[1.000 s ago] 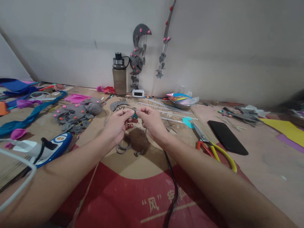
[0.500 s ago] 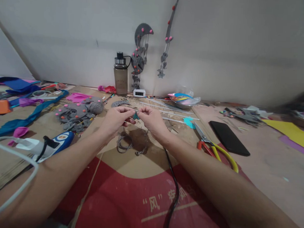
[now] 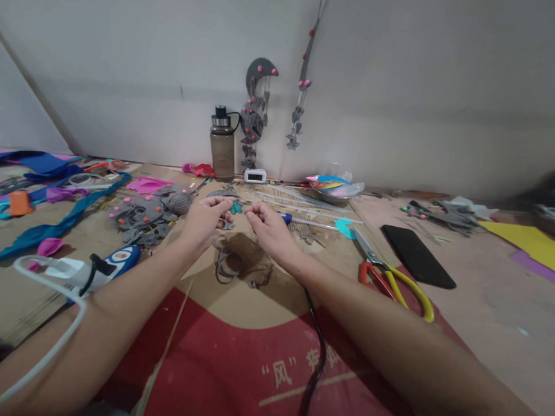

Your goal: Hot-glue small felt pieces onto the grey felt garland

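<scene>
My left hand (image 3: 208,221) pinches a small teal felt piece (image 3: 236,208) between thumb and fingertips, above the brown cardboard. Close by on the right, my right hand (image 3: 270,232) has its thumb and fingertips pressed together; whatever they grip is too small to make out. A narrow gap separates the two hands. Below them, loops of thin grey cord (image 3: 227,268) lie on the cardboard (image 3: 241,313). A blue tool tip (image 3: 284,217) shows just behind my right hand.
Scissors (image 3: 378,266) and a black phone (image 3: 416,255) lie right. Grey felt pieces (image 3: 145,212) and a blue-white device (image 3: 116,263) with a cable are left. A bottle (image 3: 222,148) and small clock (image 3: 255,175) stand by the wall. A black cable (image 3: 316,337) crosses the cardboard.
My hands have drawn apart from touching, and the teal felt piece shows more fully in the left hand. The view has tilted up slightly.
</scene>
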`<action>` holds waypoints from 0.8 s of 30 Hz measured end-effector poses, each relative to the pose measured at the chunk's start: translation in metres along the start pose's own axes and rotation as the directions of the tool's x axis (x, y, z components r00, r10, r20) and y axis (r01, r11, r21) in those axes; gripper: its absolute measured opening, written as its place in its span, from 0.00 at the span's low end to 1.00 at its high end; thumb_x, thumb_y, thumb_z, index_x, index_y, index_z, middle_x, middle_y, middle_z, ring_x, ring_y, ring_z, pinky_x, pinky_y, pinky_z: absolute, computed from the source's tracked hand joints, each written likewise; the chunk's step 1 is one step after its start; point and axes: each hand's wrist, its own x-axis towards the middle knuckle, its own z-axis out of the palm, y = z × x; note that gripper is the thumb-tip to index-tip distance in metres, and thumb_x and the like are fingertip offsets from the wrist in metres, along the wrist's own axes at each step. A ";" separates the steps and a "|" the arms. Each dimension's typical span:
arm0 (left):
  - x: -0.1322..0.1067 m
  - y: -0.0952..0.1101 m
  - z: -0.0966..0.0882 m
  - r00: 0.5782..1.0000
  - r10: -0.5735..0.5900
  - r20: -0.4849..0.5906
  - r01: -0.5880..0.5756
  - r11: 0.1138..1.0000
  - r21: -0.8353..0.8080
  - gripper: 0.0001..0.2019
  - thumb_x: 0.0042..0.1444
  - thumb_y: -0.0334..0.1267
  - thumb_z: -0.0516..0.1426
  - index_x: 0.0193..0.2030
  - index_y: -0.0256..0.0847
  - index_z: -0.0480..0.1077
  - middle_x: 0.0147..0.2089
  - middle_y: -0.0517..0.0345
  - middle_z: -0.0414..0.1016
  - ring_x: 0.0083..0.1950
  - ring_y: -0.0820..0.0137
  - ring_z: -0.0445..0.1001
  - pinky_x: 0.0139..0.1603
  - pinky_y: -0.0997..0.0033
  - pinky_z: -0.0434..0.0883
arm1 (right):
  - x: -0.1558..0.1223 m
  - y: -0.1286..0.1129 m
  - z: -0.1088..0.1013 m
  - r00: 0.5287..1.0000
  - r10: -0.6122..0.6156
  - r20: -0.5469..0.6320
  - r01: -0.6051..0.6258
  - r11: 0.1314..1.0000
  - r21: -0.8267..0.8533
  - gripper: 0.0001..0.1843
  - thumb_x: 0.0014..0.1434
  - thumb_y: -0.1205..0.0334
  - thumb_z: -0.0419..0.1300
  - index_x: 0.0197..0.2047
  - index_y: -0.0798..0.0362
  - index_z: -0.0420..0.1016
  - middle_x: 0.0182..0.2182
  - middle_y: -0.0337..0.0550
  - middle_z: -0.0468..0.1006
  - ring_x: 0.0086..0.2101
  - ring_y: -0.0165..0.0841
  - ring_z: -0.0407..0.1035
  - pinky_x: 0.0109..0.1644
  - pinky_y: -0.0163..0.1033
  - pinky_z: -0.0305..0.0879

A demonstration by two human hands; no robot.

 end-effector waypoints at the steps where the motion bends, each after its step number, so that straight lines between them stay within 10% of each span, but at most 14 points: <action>1: 0.002 0.000 -0.002 1.000 -0.003 -0.023 0.003 1.000 -0.017 0.09 0.41 0.38 0.62 0.27 0.36 0.68 0.19 0.61 0.67 0.19 0.78 0.66 0.16 0.81 0.51 | 0.000 0.000 0.000 1.000 -0.007 0.008 0.007 1.000 -0.012 0.10 0.59 0.56 0.51 0.34 0.52 0.68 0.22 0.33 0.64 0.24 0.27 0.58 0.29 0.33 0.55; 17: 0.032 -0.004 -0.033 0.965 -0.110 -0.239 0.030 0.949 -0.313 0.07 0.41 0.29 0.61 0.27 0.35 0.65 0.21 0.63 0.67 0.21 0.79 0.69 0.14 0.85 0.52 | -0.003 -0.024 -0.008 0.973 0.024 0.230 -0.014 0.999 -0.048 0.12 0.57 0.58 0.51 0.31 0.54 0.72 0.18 0.31 0.61 0.21 0.25 0.54 0.27 0.31 0.51; 24: 0.043 -0.005 -0.042 0.952 -0.154 -0.264 0.028 0.905 -0.425 0.04 0.46 0.27 0.58 0.27 0.35 0.65 0.19 0.63 0.67 0.19 0.79 0.69 0.13 0.85 0.53 | -0.009 -0.053 -0.027 0.819 0.094 0.566 -0.001 0.987 -0.164 0.10 0.59 0.61 0.51 0.34 0.54 0.72 0.20 0.32 0.64 0.19 0.23 0.56 0.23 0.30 0.51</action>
